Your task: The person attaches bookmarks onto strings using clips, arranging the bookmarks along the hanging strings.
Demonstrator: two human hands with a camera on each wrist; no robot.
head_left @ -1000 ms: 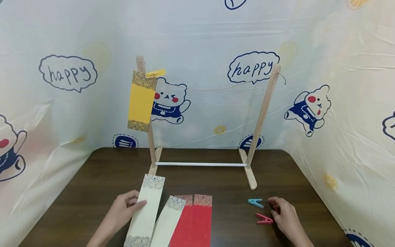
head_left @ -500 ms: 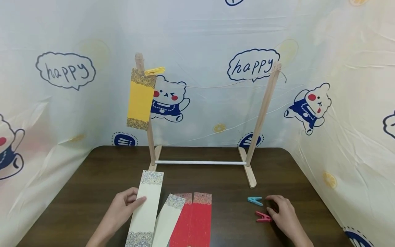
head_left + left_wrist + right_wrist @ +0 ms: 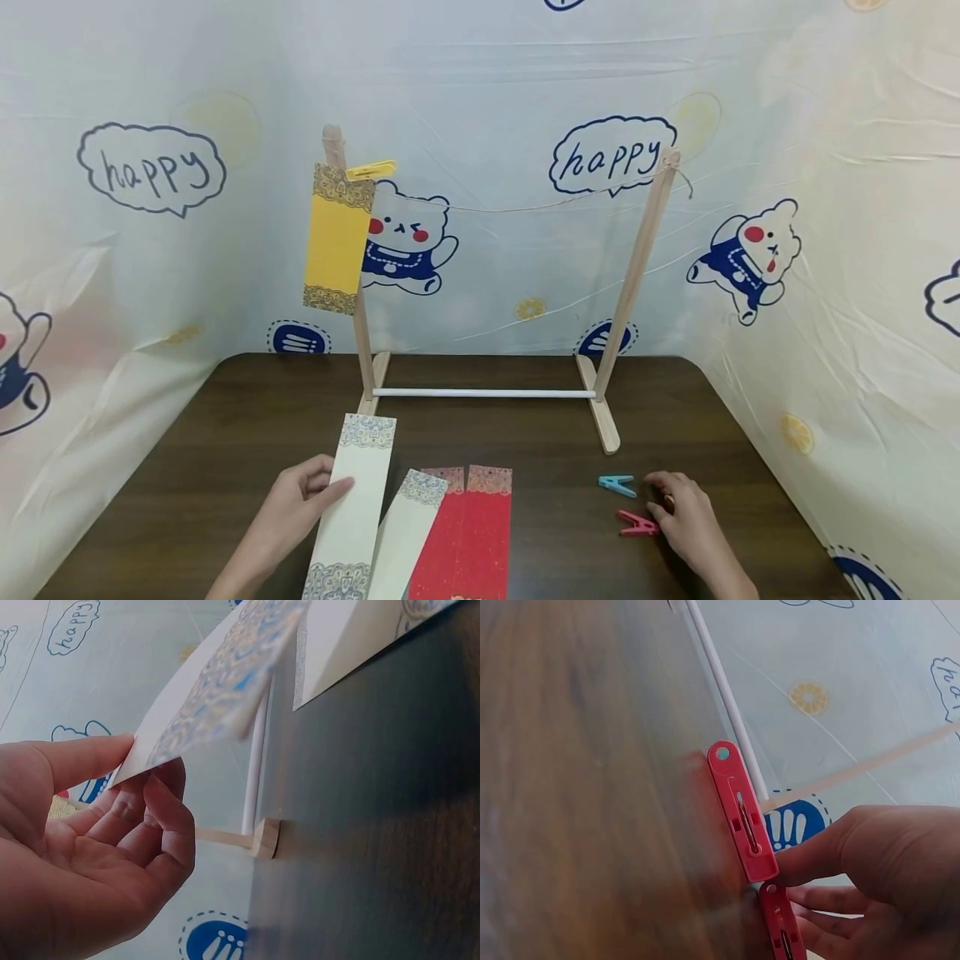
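Note:
My left hand [image 3: 296, 500] pinches the edge of a white paper card [image 3: 352, 500] with blue lace-pattern ends, thumb on the front. In the left wrist view the card [image 3: 217, 697] tilts up off the table. Beside it lie another white card [image 3: 408, 533] and red cards [image 3: 486, 533]. At the right, my right hand [image 3: 693, 517] has thumb and fingers curled at a red clothespin [image 3: 784, 922], mostly hidden in the head view. Another red clothespin [image 3: 638, 524] lies by the thumb, with a blue clothespin [image 3: 617, 485] just behind it.
A wooden stand [image 3: 637, 275] rises at the back, its two posts joined by a string [image 3: 510, 210] above and a white rod [image 3: 483, 392] below. A yellow card [image 3: 337, 242] hangs at the left post under a yellow clothespin [image 3: 371, 171]. The brown table [image 3: 187, 483] meets a printed curtain.
The left hand has raised the white card's lower end slightly into view. The right hand stays by the clothespins with little movement. The head view has shifted a little.

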